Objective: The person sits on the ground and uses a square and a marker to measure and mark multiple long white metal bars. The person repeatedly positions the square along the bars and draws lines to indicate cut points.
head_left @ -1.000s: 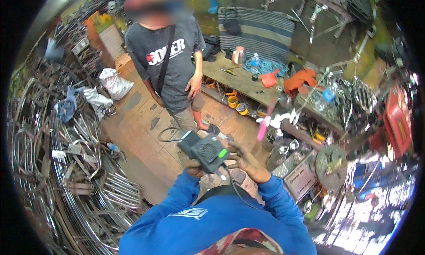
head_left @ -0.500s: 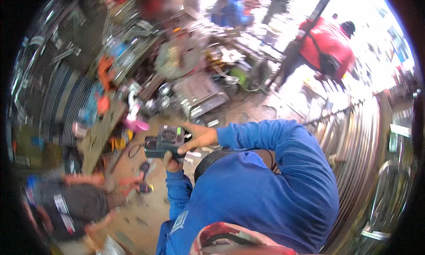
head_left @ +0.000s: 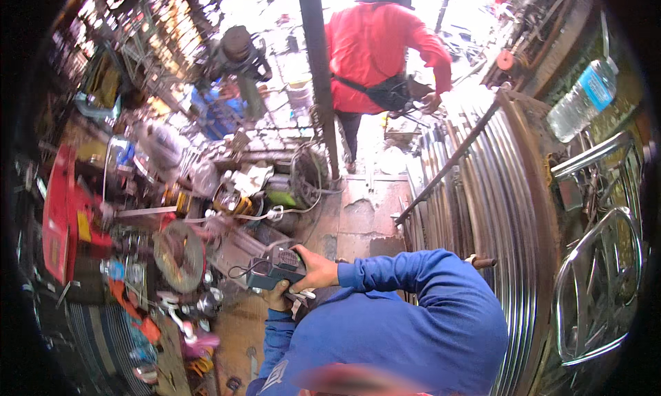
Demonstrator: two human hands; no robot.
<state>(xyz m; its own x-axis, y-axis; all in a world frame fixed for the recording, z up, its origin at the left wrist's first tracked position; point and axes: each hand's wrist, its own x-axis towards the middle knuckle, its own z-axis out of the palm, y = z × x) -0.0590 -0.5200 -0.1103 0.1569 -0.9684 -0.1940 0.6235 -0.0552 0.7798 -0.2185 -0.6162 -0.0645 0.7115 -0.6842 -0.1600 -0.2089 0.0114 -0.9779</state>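
While my right arm bends across the front of my blue sweatshirt (head_left: 392, 327), both sets of fingers are closed around a dark box-shaped device (head_left: 265, 277), held in front of me and a little to the left. My left hand (head_left: 277, 297) grips it along the near side, thumb pressed to the casing. My right hand (head_left: 317, 269) clasps its right end, next to a round grille, and a dark cable (head_left: 237, 271) loops off the opposite end.

Near my left, low down, there's a wooden desk (head_left: 172, 361) with a blurred pink object (head_left: 200, 344) beside it, and a striped cloth (head_left: 103, 341) further left. To my right, a row of metal tubes (head_left: 475, 189) runs away from me, with chrome tube frames (head_left: 589, 155) and a clear water bottle (head_left: 582, 103) with a blue label beyond them.

Past the device I see a grey round disc (head_left: 179, 256), a red casing (head_left: 62, 217) and something green (head_left: 281, 196) by a pale cord. Farther off, beside a dark post (head_left: 317, 72), a person in a red shirt (head_left: 375, 55) has their back to me, a black waist bag (head_left: 389, 93) at the hip.
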